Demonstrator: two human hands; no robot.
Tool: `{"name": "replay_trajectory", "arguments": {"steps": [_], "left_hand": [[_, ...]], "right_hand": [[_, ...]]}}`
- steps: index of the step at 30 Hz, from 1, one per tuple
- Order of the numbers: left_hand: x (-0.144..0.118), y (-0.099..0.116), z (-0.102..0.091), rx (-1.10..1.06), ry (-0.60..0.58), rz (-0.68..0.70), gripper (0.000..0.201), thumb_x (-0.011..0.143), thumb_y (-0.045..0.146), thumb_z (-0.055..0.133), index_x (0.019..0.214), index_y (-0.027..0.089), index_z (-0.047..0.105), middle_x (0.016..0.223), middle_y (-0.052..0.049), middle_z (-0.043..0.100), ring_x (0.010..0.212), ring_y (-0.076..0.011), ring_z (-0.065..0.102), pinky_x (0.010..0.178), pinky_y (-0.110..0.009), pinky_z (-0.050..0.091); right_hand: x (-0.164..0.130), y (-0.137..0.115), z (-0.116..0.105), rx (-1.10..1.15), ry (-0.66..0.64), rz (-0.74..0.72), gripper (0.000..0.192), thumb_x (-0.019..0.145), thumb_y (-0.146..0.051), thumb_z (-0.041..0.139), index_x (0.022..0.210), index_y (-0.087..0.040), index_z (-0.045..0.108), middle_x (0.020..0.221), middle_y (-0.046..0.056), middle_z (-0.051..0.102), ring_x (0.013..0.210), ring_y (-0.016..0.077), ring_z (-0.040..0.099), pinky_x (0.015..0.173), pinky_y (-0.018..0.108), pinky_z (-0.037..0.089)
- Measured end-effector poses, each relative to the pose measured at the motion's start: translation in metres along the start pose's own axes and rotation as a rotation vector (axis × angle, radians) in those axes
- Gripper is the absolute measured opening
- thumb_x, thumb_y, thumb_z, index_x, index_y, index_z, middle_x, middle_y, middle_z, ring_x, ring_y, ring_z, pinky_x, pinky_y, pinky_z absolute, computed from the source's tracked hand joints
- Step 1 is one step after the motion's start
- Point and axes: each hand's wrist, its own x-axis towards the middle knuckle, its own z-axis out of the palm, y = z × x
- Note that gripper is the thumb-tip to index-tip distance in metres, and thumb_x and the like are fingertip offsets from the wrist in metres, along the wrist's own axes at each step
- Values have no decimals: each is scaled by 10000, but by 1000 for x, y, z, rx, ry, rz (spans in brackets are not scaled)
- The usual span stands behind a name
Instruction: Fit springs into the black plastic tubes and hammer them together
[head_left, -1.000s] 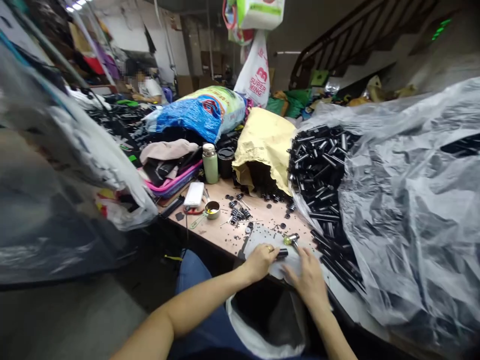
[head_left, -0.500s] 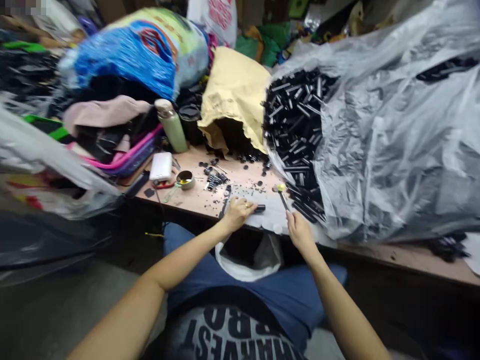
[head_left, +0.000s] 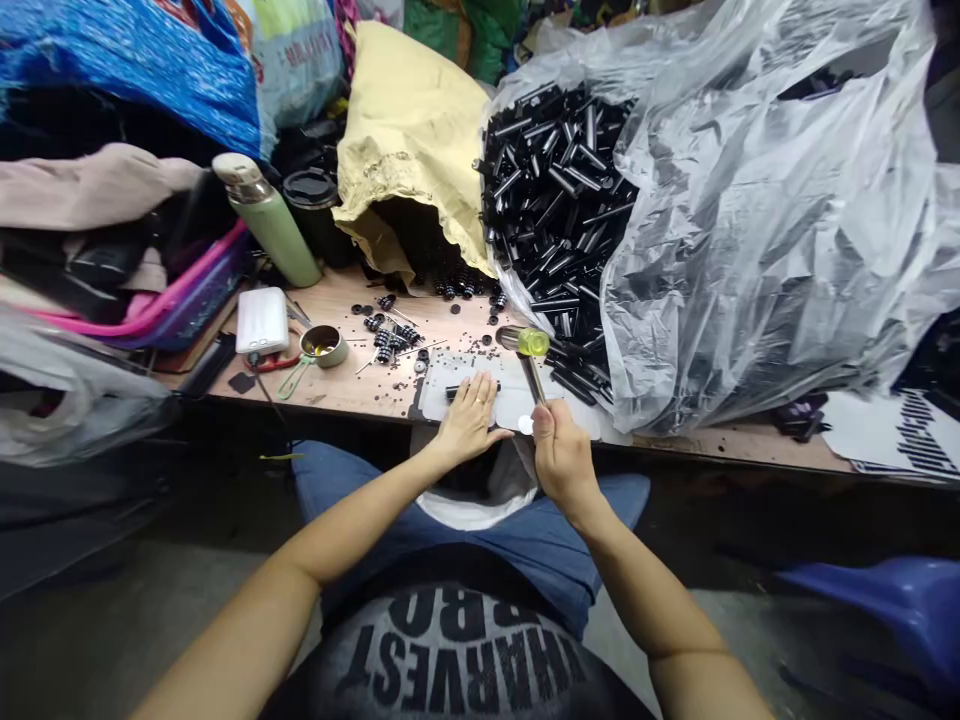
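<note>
My left hand presses a short black tube flat on a white sheet at the table's near edge. My right hand grips the handle of a small mallet with a yellow head; the head is raised just beyond the tube. A big heap of black tubes spills from a clear plastic bag on the right. Small black parts and pins lie scattered left of the sheet.
On the wooden table stand a green bottle, a black cup, a white power bank, a small metal cup and a yellow paper sack. A pink basket sits left. A blue chair is lower right.
The camera has tipped down and closer. My right hand has taken the mallet by its handle and lifted it. My left hand stays on the black tube.
</note>
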Motion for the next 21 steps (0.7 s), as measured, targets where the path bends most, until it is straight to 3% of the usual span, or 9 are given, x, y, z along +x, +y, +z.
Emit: {"name": "replay_trajectory", "arguments": {"steps": [3,6,8,12,16,18,21], "left_hand": [[0,2,3,-8,-8,4,749,900,459,382,1436,-50,256,1510,-272,237,1436,-346,130,1150,-500,129],[4,-7,4,-25,-5,28,631,901,288,353,1440,-25,259,1504,-257,265,1427,-334,177,1131,-508,185],[10,-13,2,-49,2,35,578,891,235,371,1417,2,320,1465,-246,348,1391,-332,273,1106,-499,249],[19,-7,-10,-117,-13,-108,391,893,109,343,1232,74,534,1133,-199,603,1116,-284,541,941,-436,438],[17,2,-24,-289,-17,-58,299,935,207,397,1152,139,589,963,-124,626,960,-243,575,842,-361,490],[32,-14,-31,-347,35,-116,336,938,336,442,1184,149,574,1011,-123,624,984,-246,574,866,-364,484],[83,-64,-45,-300,148,-421,413,950,348,413,1271,102,502,1129,-175,597,1091,-275,554,951,-401,438]], "right_hand": [[1,-14,18,-44,-111,-68,441,994,-478,169,924,-204,508,716,42,620,584,160,568,568,246,358],[3,-12,44,-270,-358,-41,373,998,-439,248,922,-194,518,745,70,658,608,183,600,581,261,342],[6,-6,50,-333,-415,-19,351,1003,-415,258,929,-194,521,740,67,666,623,193,616,582,266,327],[19,10,33,-325,-265,24,375,1010,-421,228,930,-207,525,720,36,659,633,181,619,567,263,294],[39,47,21,-468,-162,73,358,993,-447,307,875,-202,539,757,47,664,630,173,606,559,274,275],[48,70,27,-556,-124,77,349,986,-437,336,861,-190,549,785,62,659,657,175,604,560,280,287],[53,94,41,-667,-25,-13,337,973,-411,374,813,-178,557,810,83,639,753,200,600,594,287,339]]}}
